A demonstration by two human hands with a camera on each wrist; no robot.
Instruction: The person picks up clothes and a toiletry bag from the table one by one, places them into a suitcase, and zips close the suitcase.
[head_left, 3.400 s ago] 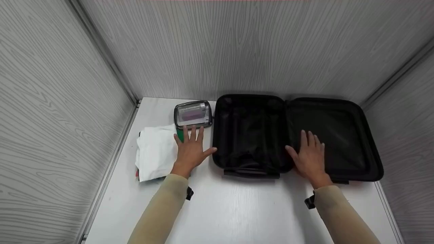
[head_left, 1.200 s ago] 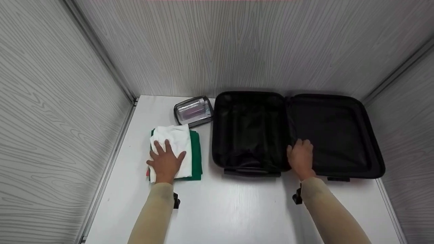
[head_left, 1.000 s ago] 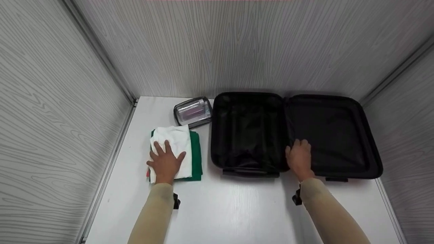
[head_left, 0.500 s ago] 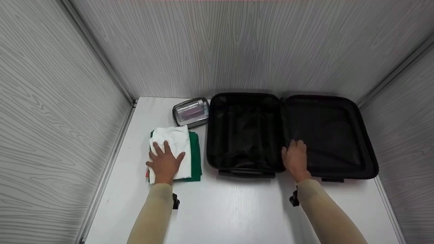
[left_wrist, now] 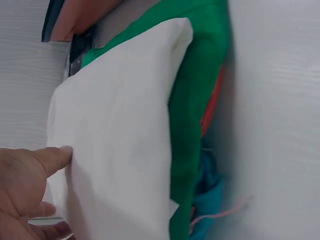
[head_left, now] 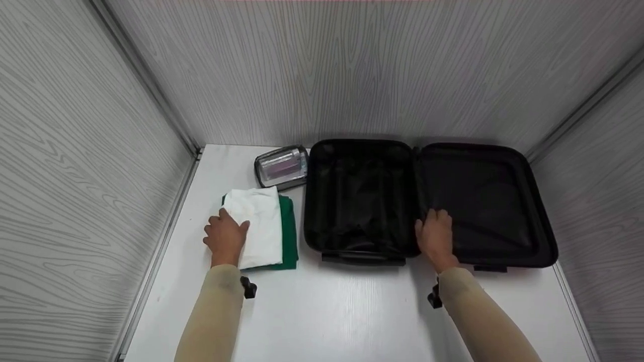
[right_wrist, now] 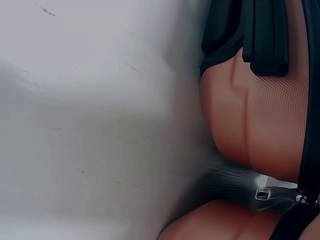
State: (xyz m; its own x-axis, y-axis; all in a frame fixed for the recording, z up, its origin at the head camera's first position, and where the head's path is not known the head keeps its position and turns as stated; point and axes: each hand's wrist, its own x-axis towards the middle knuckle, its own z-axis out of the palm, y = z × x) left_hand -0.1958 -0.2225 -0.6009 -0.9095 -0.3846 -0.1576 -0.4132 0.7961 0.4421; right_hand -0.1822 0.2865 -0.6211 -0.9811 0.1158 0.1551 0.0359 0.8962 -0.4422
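Observation:
At the left side of a stack of folded cloths, my left hand (head_left: 225, 238) lays its thumb on the white cloth (head_left: 259, 229). Its other fingers bend down around the stack's left edge. A green cloth (head_left: 288, 234) lies beneath, sticking out to the right; the left wrist view also shows red cloth (left_wrist: 211, 107) and teal cloth (left_wrist: 207, 195) lower in the pile. My right hand (head_left: 435, 239) curls its fingers over the inner edge of the opened suitcase (head_left: 359, 201), near the hinge between its halves. The right wrist view shows the suitcase's orange-brown outer shell (right_wrist: 255, 115).
Behind the cloths, a clear pouch (head_left: 282, 168) with dark trim and purplish contents sits against the suitcase's left side. The suitcase's right half (head_left: 483, 201) lies flat with its black lining up. Wood-grain panels (head_left: 322, 70) enclose the white table (head_left: 342, 311).
My left hand has slid from lying spread on top of the white cloth to the stack's left edge. The suitcase has shifted slightly left, with my right hand still on its inner edge.

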